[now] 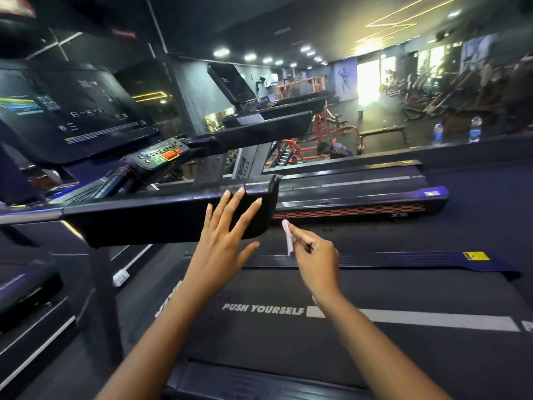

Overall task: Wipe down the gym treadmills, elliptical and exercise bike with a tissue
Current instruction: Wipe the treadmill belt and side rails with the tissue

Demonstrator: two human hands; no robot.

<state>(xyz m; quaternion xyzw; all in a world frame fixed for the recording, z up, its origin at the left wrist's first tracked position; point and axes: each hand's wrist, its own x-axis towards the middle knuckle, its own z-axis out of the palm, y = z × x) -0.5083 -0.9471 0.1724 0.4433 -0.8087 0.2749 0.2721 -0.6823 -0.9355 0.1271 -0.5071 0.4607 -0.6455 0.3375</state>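
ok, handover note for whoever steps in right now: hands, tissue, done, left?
The left hand is open, straight fingers against the end of the near rail.
The right hand pinches the tissue just off that end, not on it.
Done: cannot tell what is wiped.
Left, probably: this rail, then the next treadmill. Elliptical and bike are not clearly in view.

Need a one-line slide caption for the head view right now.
Left hand spread against the treadmill handrail while right hand pinches a tissue just past its end.
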